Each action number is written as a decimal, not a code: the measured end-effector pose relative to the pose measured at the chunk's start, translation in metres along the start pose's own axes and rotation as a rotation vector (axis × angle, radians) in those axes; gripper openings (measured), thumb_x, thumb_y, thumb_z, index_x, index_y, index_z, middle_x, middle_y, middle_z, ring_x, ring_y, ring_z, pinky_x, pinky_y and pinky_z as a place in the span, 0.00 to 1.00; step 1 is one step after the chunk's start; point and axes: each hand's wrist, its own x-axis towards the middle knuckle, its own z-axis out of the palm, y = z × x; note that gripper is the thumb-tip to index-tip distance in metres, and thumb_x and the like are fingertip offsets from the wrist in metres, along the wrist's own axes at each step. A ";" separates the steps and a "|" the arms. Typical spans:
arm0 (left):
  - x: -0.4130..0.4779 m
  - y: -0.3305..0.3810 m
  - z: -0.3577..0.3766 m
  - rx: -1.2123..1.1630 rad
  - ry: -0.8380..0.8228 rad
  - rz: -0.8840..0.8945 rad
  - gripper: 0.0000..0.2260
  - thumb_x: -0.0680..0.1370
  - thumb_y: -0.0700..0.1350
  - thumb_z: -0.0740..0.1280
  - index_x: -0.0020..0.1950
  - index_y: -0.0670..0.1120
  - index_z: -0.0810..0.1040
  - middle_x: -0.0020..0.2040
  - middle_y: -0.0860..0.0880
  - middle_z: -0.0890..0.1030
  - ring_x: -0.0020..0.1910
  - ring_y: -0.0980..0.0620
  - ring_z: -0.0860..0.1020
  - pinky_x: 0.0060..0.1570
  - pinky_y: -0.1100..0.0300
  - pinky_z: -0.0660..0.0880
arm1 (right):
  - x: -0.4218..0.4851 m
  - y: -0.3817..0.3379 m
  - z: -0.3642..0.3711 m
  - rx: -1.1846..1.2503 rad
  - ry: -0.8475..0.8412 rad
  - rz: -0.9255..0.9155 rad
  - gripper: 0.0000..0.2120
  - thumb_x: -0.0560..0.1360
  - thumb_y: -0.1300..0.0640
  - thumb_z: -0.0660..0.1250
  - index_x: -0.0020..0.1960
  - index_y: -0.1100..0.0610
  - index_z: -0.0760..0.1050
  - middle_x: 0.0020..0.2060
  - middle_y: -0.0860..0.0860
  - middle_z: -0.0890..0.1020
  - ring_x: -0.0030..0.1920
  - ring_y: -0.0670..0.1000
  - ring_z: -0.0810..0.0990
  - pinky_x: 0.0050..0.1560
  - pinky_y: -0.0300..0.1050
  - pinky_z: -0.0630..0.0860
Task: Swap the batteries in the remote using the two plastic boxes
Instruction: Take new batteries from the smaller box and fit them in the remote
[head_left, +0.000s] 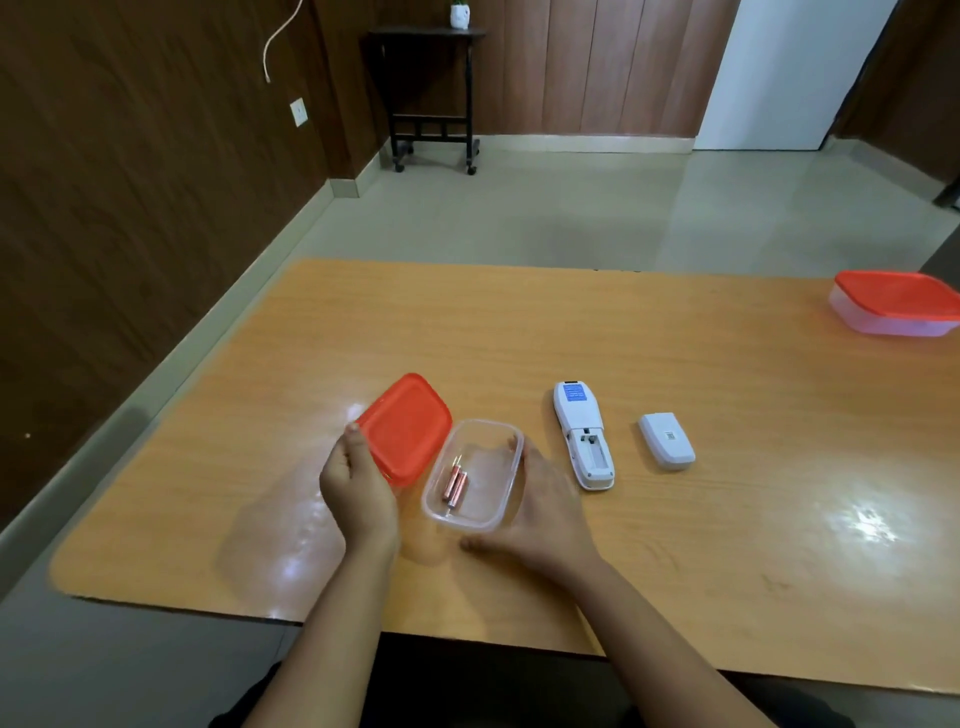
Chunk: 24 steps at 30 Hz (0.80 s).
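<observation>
A clear plastic box (491, 512) stands open on the wooden table (727, 519) with two copper-coloured batteries (454, 486) lying side by side inside. My right hand (540, 512) grips the box's right wall. My left hand (356, 480) holds its red lid (408, 428), tilted, just left of the box. The white remote (584, 434) lies face down to the right, its battery compartment uncovered and looking empty. The remote's white battery cover (666, 440) lies further right. A second box with its red lid on (896, 304) sits at the table's far right edge.
Bare tabletop stretches between the remote and the far box. Beyond the table are a tiled floor, a dark wheeled side table (431, 98) by the wood-panelled wall, and a white door (779, 73).
</observation>
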 end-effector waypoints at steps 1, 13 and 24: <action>0.005 -0.003 -0.002 -0.014 0.034 -0.041 0.15 0.80 0.50 0.57 0.53 0.44 0.80 0.47 0.44 0.82 0.48 0.44 0.80 0.52 0.48 0.79 | 0.000 -0.001 0.001 -0.015 -0.021 0.004 0.56 0.51 0.30 0.69 0.73 0.50 0.58 0.67 0.46 0.71 0.69 0.48 0.67 0.70 0.46 0.62; -0.001 0.003 -0.012 0.149 0.029 0.054 0.21 0.78 0.38 0.60 0.70 0.49 0.69 0.71 0.50 0.70 0.71 0.50 0.67 0.69 0.53 0.65 | 0.015 -0.011 -0.013 -0.097 -0.267 0.116 0.65 0.51 0.37 0.76 0.77 0.57 0.46 0.76 0.51 0.58 0.75 0.50 0.59 0.72 0.50 0.61; -0.013 0.015 0.009 0.045 -0.124 0.132 0.12 0.78 0.35 0.61 0.59 0.43 0.77 0.54 0.52 0.82 0.46 0.70 0.77 0.48 0.73 0.73 | 0.022 -0.012 -0.012 -0.126 0.101 -0.187 0.23 0.68 0.50 0.67 0.63 0.51 0.76 0.64 0.47 0.74 0.67 0.51 0.69 0.66 0.44 0.65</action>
